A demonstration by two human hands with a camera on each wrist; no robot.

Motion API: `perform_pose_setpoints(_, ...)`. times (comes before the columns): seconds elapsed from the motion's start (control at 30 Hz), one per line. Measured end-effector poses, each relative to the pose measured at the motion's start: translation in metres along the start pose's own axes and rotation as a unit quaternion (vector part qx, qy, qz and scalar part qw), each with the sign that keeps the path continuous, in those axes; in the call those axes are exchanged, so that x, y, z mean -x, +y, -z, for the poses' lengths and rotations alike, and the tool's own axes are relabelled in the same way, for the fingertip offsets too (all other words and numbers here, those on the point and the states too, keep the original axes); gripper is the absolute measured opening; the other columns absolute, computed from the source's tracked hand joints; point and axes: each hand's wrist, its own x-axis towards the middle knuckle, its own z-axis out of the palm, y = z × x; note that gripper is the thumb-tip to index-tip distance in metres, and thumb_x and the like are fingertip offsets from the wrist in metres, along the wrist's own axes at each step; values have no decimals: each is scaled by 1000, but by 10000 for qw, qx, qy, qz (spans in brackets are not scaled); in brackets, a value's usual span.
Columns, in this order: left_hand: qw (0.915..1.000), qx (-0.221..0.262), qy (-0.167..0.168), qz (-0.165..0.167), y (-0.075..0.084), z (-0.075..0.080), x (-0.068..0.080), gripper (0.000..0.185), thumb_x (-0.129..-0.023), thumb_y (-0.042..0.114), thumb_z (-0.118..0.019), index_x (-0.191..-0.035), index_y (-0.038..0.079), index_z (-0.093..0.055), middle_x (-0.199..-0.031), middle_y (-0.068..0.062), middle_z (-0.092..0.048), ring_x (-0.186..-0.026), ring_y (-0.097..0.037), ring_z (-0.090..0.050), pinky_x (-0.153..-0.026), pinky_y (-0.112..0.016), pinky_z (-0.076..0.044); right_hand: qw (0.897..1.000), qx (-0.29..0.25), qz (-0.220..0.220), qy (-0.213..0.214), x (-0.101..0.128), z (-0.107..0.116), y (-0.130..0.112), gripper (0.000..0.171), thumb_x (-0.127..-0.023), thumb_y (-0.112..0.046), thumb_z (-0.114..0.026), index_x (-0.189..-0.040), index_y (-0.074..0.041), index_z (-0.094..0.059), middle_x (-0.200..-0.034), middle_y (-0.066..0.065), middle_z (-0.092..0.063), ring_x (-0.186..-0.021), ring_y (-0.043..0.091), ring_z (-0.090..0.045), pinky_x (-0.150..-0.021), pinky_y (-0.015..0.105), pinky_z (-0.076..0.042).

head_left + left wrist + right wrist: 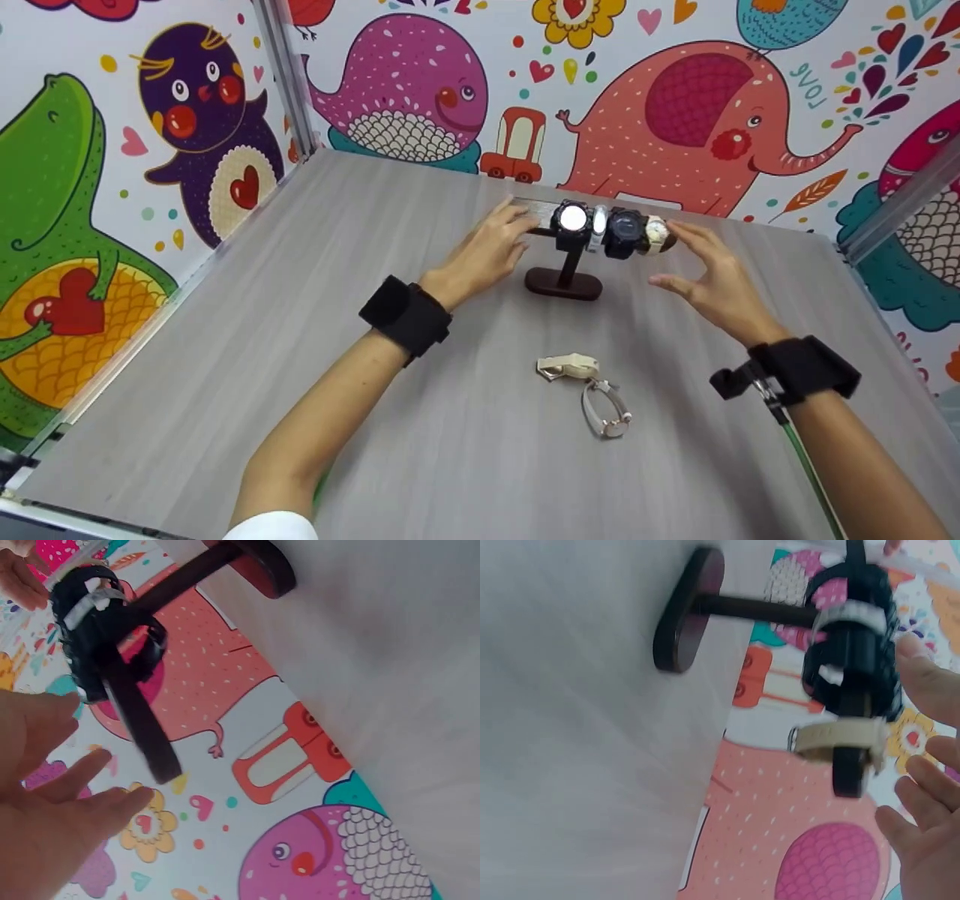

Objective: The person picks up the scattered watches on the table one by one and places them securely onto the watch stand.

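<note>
A dark brown T-shaped watch stand [563, 284] is upright on the table. Its bar carries a black watch with a glaring face [573, 217], a slim silver-white watch [598, 225], another black watch [625, 234] and a cream watch [656, 234] close to the right end [840, 736]. By the bar's bare left end, my left hand [487, 244] has its fingers extended; the left wrist view shows them apart from the bar. My right hand [712, 281] spreads thumb and fingers beside the cream watch. Whether its fingertips touch that watch, I cannot tell.
Nearer to me on the grey table [450, 420] lie a loose cream watch [574, 366] and a thin pale-strapped watch [606, 411], close together. Behind the stand rises a wall with cartoon animals [697, 112]. A green cable [810, 472] runs along my right forearm.
</note>
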Motion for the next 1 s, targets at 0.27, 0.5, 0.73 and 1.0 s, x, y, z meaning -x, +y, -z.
perform_pose_setpoints(0.27, 9975, 152, -672, -180, 28, 4, 13, 44, -98, 9, -62, -139, -4, -54, -143, -23, -55, -141, -37, -45, -123, -43, -34, 9989, 84, 463, -67, 24, -10, -23, 78, -79, -11, -84, -148, -5, -48, -143, 18, -53, -128, 41, -56, -103, 52, -49)
perform_pose_setpoints(0.5, 9957, 375, -711, -451, 45, -4, 31, 52, -96, 9, -65, -143, -6, -49, -141, -24, -54, -135, -35, -51, -117, -41, -43, 9971, -348, 581, -340, 36, -24, -41, 73, -79, -12, -84, -145, -7, -52, -142, 14, -56, -129, 33, -57, -105, 42, -49)
perform_pose_setpoints(0.73, 9916, 414, -1186, -305, 49, -16, 47, 55, -95, 11, -67, -144, -6, -47, -143, -23, -52, -138, -35, -49, -122, -43, -35, 9948, -469, 699, -576, 47, -39, -51, 67, -79, -13, -83, -140, -5, -57, -137, 12, -60, -124, 28, -60, -100, 40, -55)
perform_pose_setpoints(1.0, 9835, 194, -1774, -296, 51, -34, 55, 51, -94, 13, -68, -139, -7, -52, -140, -20, -56, -132, -31, -54, -119, -38, -41, 9888, -569, 1164, -741, 56, -61, -57, 63, -78, -9, -84, -135, 0, -59, -131, 14, -62, -115, 27, -65, -91, 34, -60)
